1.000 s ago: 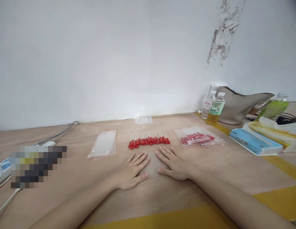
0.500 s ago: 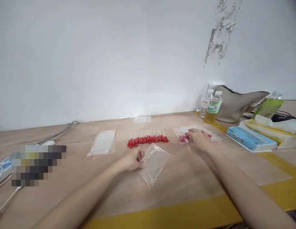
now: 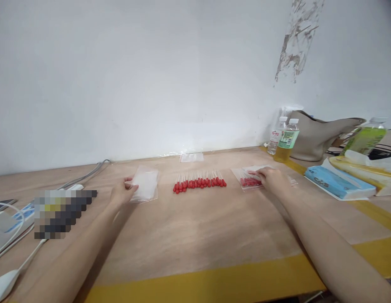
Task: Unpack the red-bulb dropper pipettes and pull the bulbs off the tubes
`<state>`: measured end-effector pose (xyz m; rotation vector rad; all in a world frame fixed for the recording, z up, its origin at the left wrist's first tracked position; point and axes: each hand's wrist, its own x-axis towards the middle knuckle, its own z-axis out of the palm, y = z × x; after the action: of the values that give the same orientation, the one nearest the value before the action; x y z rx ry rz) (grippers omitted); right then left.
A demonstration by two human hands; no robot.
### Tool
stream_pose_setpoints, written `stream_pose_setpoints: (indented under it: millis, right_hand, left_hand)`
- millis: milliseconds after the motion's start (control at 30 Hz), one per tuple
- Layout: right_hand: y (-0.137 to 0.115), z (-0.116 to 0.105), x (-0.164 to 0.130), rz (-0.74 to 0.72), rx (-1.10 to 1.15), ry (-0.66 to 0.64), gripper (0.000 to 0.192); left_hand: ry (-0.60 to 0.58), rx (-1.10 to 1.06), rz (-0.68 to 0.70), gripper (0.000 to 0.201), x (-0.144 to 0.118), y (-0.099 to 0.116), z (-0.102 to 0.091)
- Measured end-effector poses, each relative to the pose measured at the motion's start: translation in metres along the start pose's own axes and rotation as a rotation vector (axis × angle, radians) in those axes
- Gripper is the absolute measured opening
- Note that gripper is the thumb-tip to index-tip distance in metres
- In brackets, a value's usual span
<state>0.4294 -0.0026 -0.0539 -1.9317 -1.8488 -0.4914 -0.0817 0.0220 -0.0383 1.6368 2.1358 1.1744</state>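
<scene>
Left hand (image 3: 121, 194) now out at the stack of clear plastic bags (image 3: 145, 188), fingers pinching its edge, right hand (image 3: 273, 179) still flat and open on the filled clear bags of red-tipped swabs (image 3: 250, 182), loose bag gone from the table centre

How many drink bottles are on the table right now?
3. Two stand side by side near the wall: a clear water bottle and a green-labelled bottle. A third green bottle leans at far right. The beige bag may hide more.
</scene>
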Motion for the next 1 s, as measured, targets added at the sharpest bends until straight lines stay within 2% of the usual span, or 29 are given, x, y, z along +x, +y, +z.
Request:
stream_pose_setpoints:
  millis: [100,167,233,267,300,367,433,500,533,600,667,767,900,1000]
  right_hand:
    - [0.003,-0.003,0.000,0.185,0.139,0.365,0.027]
    - [0.003,-0.009,0.003,0.297,0.298,0.576,0.028]
    - [-0.003,-0.015,0.006,0.387,0.558,0.666,0.030]
    - [-0.010,-0.018,0.005,0.423,0.728,0.645,0.032]
    - [-0.020,-0.020,0.004,0.448,0.917,0.569,0.034]
    - [-0.048,-0.021,-0.005,0.456,1.299,0.273,0.038]
    - [-0.083,-0.018,-0.020,0.486,1.540,-0.031,0.038]
    - [-0.117,-0.013,-0.038,0.515,1.663,-0.311,0.037]
    - [-0.132,-0.010,-0.046,0.522,1.704,-0.414,0.037]
    - [-0.152,-0.004,-0.059,0.532,1.753,-0.530,0.035]
    - [-0.159,-0.001,-0.064,0.532,1.773,-0.586,0.031]
    - [-0.152,-0.002,-0.061,0.500,1.760,-0.724,0.020]
    - [-0.136,-0.009,-0.049,0.493,1.598,-1.000,0.017]
    - [-0.135,-0.010,-0.045,0.480,1.554,-1.078,0.020]
  left_hand:
    - [0.096,0.362,0.101,0.047,0.001,-0.016,0.004]
    - [0.219,0.439,0.185,0.043,-0.004,-0.017,0.004]
    - [0.356,0.435,0.265,0.039,-0.011,-0.008,0.001]
    - [0.407,0.416,0.312,0.037,-0.015,-0.001,0.000]
    - [0.432,0.383,0.360,0.034,-0.020,0.007,0.000]
    - [0.386,0.267,0.462,0.030,-0.033,0.029,0.002]
    - [0.232,0.094,0.565,0.026,-0.052,0.053,0.010]
    - [0.048,-0.019,0.682,0.022,-0.075,0.075,0.022]
    - [-0.056,-0.052,0.730,0.021,-0.088,0.084,0.028]
    - [-0.265,-0.081,0.818,0.026,-0.113,0.097,0.039]
    - [-0.461,0.000,0.866,0.039,-0.132,0.102,0.048]
    - [-0.648,0.145,0.926,0.056,-0.143,0.097,0.056]
    - [-0.765,0.241,0.959,0.054,-0.135,0.085,0.054]
    - [-0.804,0.200,0.975,0.056,-0.126,0.080,0.048]
